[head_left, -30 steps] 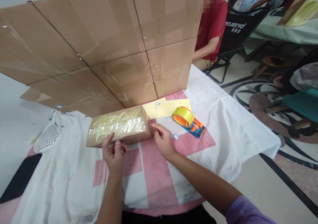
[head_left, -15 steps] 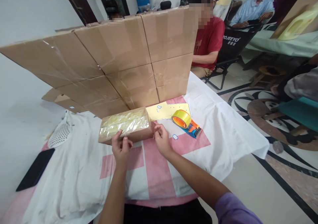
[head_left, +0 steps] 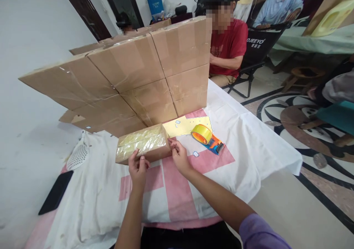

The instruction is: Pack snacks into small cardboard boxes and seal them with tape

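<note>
cardboard box (head_left: pixel 145 142) lies on the cloth-covered table (head_left: pixel 221 181), long axis running crosswise, right end slightly farther off. left hand (head_left: pixel 138 168), nearer its middle: fingers parted, resting on the near long side. right hand (head_left: pixel 180 156): fingertips drawn together at the right short end, box to their left; whether they grip anything cannot be told.
</note>
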`<state>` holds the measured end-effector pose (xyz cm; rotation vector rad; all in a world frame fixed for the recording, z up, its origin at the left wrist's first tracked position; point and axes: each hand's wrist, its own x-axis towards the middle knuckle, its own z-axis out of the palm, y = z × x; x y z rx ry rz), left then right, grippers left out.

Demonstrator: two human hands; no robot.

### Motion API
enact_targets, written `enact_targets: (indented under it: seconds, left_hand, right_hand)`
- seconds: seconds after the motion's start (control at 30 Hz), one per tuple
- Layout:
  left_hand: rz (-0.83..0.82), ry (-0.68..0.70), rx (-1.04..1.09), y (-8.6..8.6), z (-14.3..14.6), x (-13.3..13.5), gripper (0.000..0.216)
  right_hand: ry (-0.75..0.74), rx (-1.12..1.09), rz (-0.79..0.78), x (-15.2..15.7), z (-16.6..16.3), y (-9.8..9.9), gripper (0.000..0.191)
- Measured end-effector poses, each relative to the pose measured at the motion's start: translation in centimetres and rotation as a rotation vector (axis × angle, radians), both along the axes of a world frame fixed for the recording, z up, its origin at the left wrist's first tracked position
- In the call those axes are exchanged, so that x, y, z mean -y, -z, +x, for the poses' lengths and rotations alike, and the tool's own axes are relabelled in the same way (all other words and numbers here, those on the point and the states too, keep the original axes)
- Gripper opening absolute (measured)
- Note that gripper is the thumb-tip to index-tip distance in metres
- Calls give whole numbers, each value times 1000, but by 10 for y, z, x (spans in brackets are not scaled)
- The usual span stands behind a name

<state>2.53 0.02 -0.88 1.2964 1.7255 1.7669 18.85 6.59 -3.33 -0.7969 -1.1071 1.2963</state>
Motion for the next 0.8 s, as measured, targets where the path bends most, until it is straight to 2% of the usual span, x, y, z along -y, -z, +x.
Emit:
enact_targets:
  seconds: [0.23,0.4,0.5,0.8]
  left_hand:
    - [-69,27,34,-9,5,2,50]
    - [-101,28,2,-11,2,5,51]
    - [-92,30,-2,-9,1,5,51]
    - [-70,37,-12,-6,1,3,47]
  right_hand:
    - [-79,26,-2,-2,3,-3,17]
    - [0,25,-73,1,5,1,42]
    - [12,69,-92,0,5,7,50]
    - [-100,180,65,-10,6,16,48]
